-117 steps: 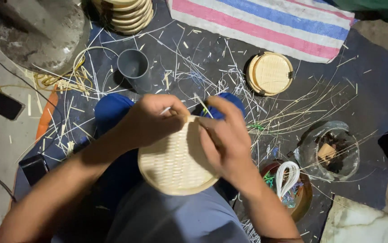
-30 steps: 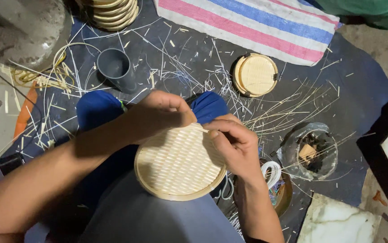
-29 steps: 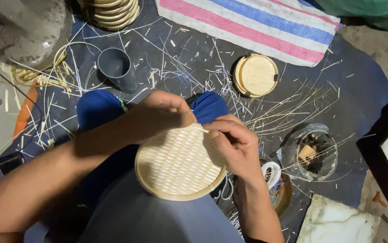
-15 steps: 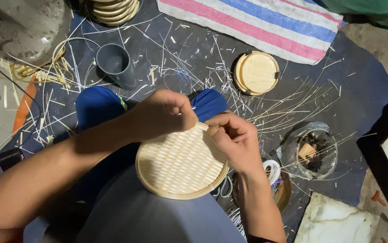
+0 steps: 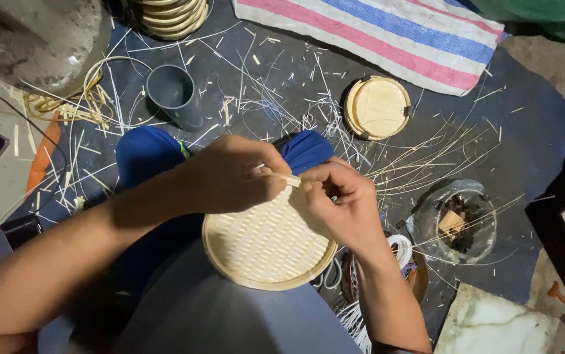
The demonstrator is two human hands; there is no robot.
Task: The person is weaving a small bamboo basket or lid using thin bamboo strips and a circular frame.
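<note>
Right now the left hand is curled over the far rim of a round woven tray, fingers closed on the edge, while the right hand just beside it pinches a thin bamboo strip narrowly between thumb and fingertip. The tray rests on the person's lap, tilted a little toward them, directly under both grips.

To my eye the strip looks brittle; bent too sharply at the pinch, it could snap or splinter into a fingertip. If the left hand loosens, the tray might slide off the lap and the weave at the rim spring open.

Left of the grip a grey cup stands on a dark mat littered with pale slivers. Beyond the grip lies a finished round lid, and further off a striped cloth. To the right sits a clear bowl holding dark scraps. The room is dim, with a bare concrete floor at the edges.
</note>
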